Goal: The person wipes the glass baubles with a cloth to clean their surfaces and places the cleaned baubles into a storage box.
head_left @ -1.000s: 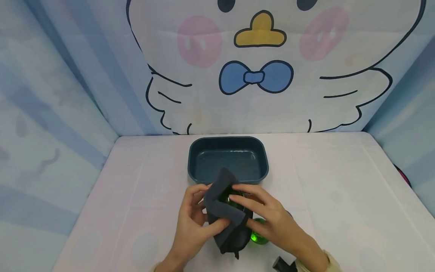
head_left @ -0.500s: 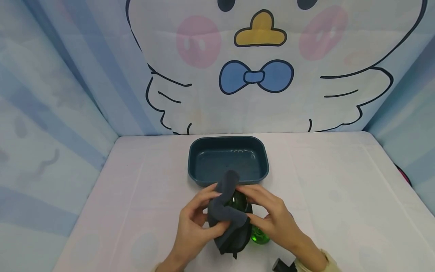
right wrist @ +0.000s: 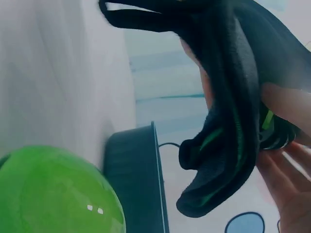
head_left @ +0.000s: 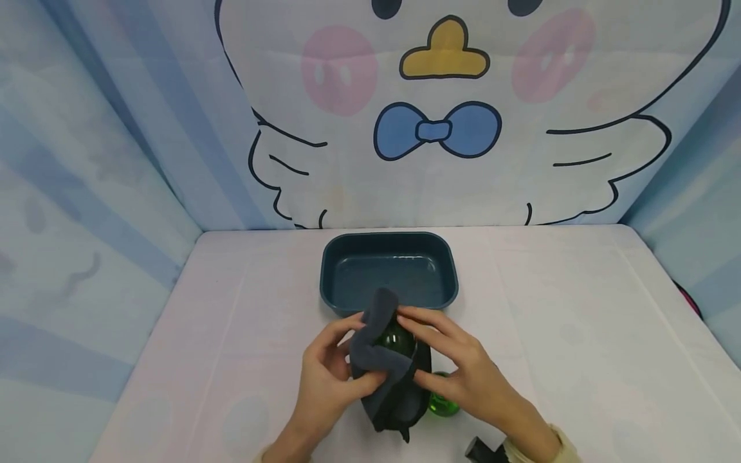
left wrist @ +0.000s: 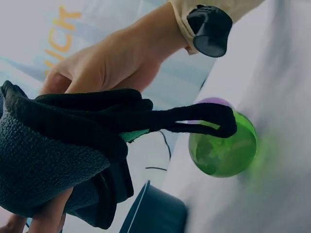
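A dark grey soft fabric pouch (head_left: 399, 402) with a small loop at its lower end is held upside-slanted between both hands above the table. My left hand (head_left: 332, 386) grips its left side, thumb across the folded front edge. At the opening's right side, my right hand (head_left: 457, 360) holds the pouch with curled fingers and thumb. Inside the mouth shows a glossy dark green rounded thing (head_left: 398, 337), partly covered by the fabric. A translucent green ball (head_left: 444, 402) lies on the table beside the pouch, partly behind my right hand; a purple ball (left wrist: 214, 102) peeks out behind it in the left wrist view.
A dark teal rectangular tub (head_left: 389, 241) stands just beyond the hands. The table (head_left: 579, 321) has a pale cloth over it, with printed curtains at the back and sides. A black wrist device (head_left: 483, 451) sits by the right sleeve.
The right fingers have shifted at the pouch's opening, and its folded edge has changed shape slightly. Both hands stay at nearly the same place; tub and green ball have not moved.
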A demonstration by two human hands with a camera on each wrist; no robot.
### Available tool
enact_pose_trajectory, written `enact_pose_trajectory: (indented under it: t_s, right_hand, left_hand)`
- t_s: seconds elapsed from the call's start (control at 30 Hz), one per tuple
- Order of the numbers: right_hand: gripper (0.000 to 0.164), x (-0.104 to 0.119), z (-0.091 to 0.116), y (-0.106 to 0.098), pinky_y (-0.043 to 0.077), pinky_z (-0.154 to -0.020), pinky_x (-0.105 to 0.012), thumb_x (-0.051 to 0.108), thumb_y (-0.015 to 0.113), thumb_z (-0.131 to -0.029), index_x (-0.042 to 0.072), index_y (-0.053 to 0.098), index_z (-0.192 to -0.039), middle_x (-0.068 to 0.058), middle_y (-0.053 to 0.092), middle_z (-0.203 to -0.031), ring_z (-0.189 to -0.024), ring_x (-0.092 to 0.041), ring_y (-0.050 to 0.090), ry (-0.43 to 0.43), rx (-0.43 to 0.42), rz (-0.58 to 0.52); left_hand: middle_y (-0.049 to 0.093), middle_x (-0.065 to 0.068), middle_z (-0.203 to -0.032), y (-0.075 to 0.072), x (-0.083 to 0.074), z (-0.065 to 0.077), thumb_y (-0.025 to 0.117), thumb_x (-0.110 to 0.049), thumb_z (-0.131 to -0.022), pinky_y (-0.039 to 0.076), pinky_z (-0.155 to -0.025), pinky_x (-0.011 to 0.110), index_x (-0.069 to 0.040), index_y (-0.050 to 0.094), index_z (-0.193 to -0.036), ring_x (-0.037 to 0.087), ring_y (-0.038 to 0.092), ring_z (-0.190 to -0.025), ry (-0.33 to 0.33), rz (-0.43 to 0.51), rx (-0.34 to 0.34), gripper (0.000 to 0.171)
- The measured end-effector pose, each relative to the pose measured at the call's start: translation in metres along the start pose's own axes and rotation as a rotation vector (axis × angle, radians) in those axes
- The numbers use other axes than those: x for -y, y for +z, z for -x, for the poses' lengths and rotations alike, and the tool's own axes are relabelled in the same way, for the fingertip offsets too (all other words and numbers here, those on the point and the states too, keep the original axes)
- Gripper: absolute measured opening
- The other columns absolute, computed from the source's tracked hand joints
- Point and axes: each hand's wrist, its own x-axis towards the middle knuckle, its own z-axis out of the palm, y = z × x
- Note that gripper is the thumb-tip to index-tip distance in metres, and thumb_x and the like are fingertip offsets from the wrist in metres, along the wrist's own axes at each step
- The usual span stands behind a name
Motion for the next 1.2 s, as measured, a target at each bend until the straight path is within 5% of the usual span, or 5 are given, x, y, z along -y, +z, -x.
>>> enact_pose_trajectory:
  t_s: [0.27,0.57,0.97,1.2]
  right_hand:
    - [0.044,-0.0041,-0.0033,-0.0021,0.046,-0.105,-0.022,0.025,0.065,-0.095,0.005,0.06,-0.134,-0.015,0.057,-0.137,-0.129,-0.019,0.053,-0.142,-0.028,0.01]
    - [0.059,-0.0004,-0.0012,-0.0057,0.059,-0.085,-0.026,-0.004,0.078,-0.08,0.006,0.059,-0.135,-0.011,0.062,-0.131,-0.119,-0.013,0.061,0.05,-0.01,-0.094]
    - [0.053,0.0028,-0.0019,-0.0007,0.061,-0.082,-0.03,0.004,0.074,-0.087,0.01,0.059,-0.137,-0.01,0.064,-0.131,-0.117,-0.008,0.061,0.309,-0.027,-0.228]
    - [0.055,0.005,-0.0024,0.0005,0.06,-0.086,-0.03,0.005,0.075,-0.087,0.014,0.058,-0.139,-0.006,0.059,-0.133,-0.119,-0.01,0.058,0.324,-0.053,-0.233]
  left_hand:
    - [0.051,0.02,-0.139,-0.0024,-0.0028,-0.002,0.076,0.011,-0.075,0.058,-0.091,0.04,0.008,0.055,-0.123,0.034,0.059,-0.121,-0.013,0.006,0.049,0.052]
    - [0.049,0.021,-0.143,-0.0001,-0.0042,-0.0011,0.078,0.009,-0.074,0.059,-0.087,0.043,0.004,0.058,-0.123,0.029,0.06,-0.121,-0.066,-0.044,0.04,0.053]
    - [0.049,0.02,-0.142,-0.0012,-0.0008,-0.0026,0.078,0.011,-0.073,0.058,-0.091,0.042,0.003,0.056,-0.125,0.033,0.056,-0.126,-0.084,-0.011,0.042,0.057]
    - [0.048,0.019,-0.143,-0.0013,0.0,-0.0039,0.079,0.011,-0.073,0.055,-0.095,0.04,0.005,0.054,-0.126,0.035,0.053,-0.127,-0.094,0.047,0.026,0.059]
